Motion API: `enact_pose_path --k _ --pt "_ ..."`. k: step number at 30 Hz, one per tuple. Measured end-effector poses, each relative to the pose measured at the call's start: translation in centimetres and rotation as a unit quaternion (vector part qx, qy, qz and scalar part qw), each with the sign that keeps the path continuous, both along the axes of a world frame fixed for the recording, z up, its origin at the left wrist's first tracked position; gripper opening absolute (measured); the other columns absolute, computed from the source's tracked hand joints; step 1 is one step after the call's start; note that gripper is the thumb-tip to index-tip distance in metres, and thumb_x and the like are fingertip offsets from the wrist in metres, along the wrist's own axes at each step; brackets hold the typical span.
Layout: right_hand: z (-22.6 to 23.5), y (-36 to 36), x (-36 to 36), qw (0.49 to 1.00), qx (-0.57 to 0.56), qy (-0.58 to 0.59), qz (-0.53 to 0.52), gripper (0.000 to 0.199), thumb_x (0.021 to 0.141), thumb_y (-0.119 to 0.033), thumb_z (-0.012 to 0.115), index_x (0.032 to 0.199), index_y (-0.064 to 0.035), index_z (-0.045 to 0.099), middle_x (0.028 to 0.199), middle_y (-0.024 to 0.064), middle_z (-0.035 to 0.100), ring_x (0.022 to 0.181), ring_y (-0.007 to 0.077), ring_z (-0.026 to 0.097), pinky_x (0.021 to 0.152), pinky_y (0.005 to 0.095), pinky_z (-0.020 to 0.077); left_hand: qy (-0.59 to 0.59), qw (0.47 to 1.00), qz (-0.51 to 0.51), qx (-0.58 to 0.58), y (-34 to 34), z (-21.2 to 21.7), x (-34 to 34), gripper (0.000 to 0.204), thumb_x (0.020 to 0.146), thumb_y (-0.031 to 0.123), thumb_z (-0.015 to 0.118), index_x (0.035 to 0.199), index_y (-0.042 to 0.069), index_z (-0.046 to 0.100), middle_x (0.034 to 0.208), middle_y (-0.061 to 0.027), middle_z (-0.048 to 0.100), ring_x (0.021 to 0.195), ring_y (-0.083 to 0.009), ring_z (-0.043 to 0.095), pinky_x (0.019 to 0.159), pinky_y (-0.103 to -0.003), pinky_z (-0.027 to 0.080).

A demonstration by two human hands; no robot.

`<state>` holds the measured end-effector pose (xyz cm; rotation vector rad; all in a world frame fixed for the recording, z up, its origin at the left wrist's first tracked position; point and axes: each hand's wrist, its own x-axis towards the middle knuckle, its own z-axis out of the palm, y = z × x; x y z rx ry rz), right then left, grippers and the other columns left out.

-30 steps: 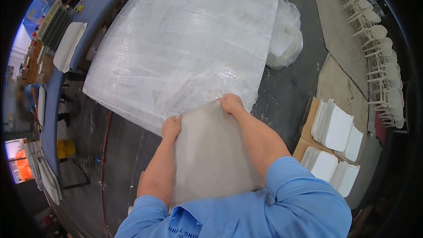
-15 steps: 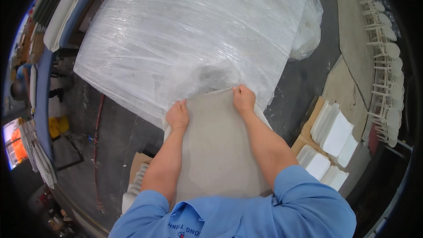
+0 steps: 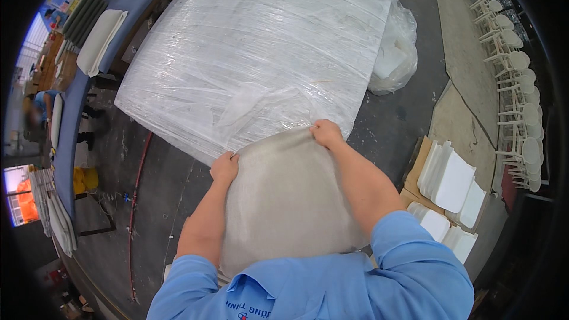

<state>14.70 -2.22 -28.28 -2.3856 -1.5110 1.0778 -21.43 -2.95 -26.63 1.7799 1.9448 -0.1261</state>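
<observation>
A grey-beige fabric cushion lies in front of my body, its surface smooth and bulging. My left hand is closed on its far left corner. At the far right corner, the fingers of my right hand pinch the fabric. The cushion's far edge lies against a big bale wrapped in clear plastic film. Its near edge is hidden by my blue shirt.
Right of me, white moulded pieces stand on cardboard. White stools line the far right. A long blue table holds folded pads, with a person beside it. A red hose crosses the floor.
Both hands have spread apart, my left one moving left and nearer. The cushion now looks wider and fuller. White filling and loose film at its far edge have gone from sight or flattened.
</observation>
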Motion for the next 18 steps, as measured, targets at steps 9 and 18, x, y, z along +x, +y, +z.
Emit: enact_pose_path --k 9,18 --pt "-0.7 -0.3 -4.2 0.987 0.060 -0.030 -0.148 0.025 0.096 -0.032 0.066 0.095 -0.0083 0.073 0.098 0.0187 0.074 0.099 0.0409 0.069 0.085 0.0523 0.0517 -0.031 0.992 0.090 0.078 -0.2 -2.4 0.3 0.035 0.105 0.036 0.054 0.092 0.004 0.061 0.089 -0.0246 0.068 0.088 -0.0473 0.065 0.076 -0.056 0.048" --pt "-3.0 0.9 -3.4 0.988 0.098 -0.023 -0.119 0.022 0.095 -0.028 0.066 0.093 -0.0076 0.074 0.090 0.0174 0.075 0.084 0.0382 0.071 0.077 0.0496 0.0533 -0.075 0.988 0.099 0.090 1.2 -3.1 0.6 0.032 0.103 0.032 0.057 0.096 0.002 0.067 0.088 -0.0236 0.068 0.085 -0.0460 0.065 0.077 -0.052 0.051"
